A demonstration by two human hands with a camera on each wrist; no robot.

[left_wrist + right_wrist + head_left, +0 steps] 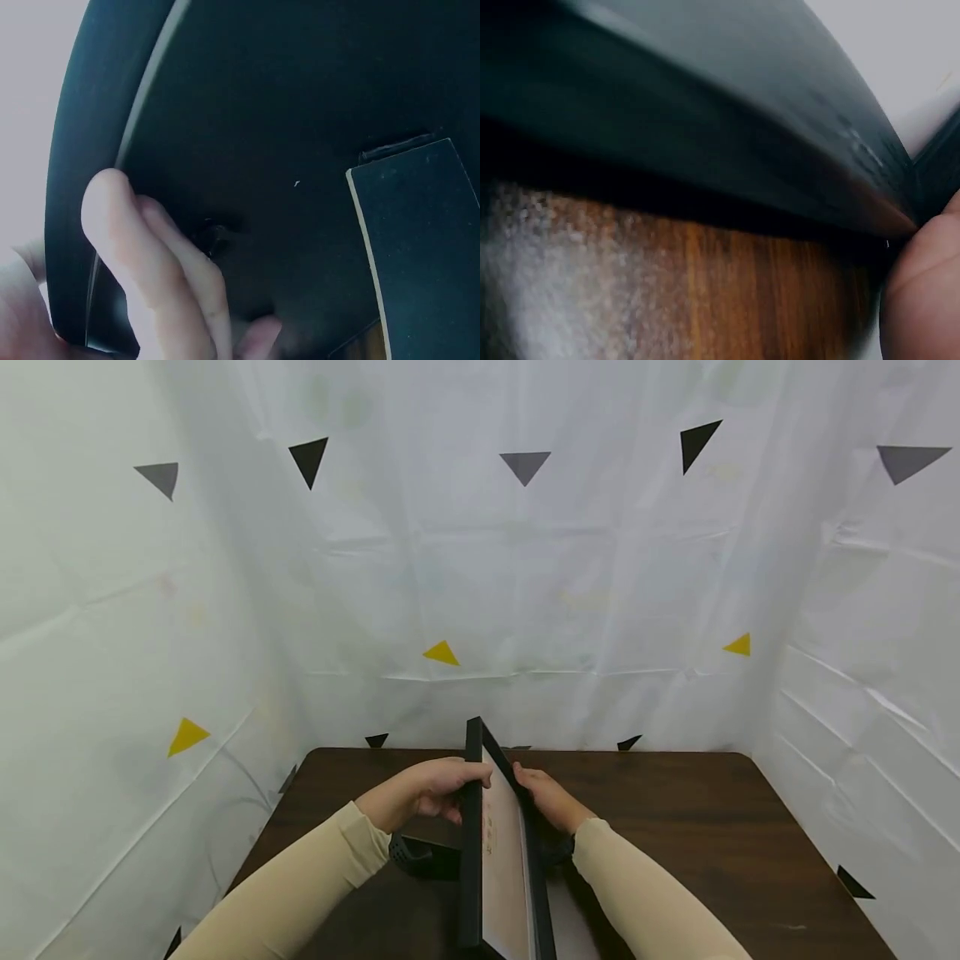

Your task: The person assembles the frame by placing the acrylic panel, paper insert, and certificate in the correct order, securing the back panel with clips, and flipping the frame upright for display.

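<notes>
A black picture frame (471,868) with a pale panel (504,868) inside stands steeply tilted on one side over the table. Small gold-red marks show on the panel. My left hand (442,783) grips the frame's left side, thumb over the front edge. In the left wrist view, its fingers (150,277) lie against the dark back board (285,90), beside a flat stand leg (412,247). At the right side my right hand (553,799) holds the opposite edge, its fingers partly hidden. The right wrist view shows that palm (926,292) against the black border.
The dark brown wooden table (675,843) spreads below. A pale flat patch (573,918) lies near the frame's lower right. White sheeting (600,577) with black, grey and yellow triangles encloses the table's back and both sides.
</notes>
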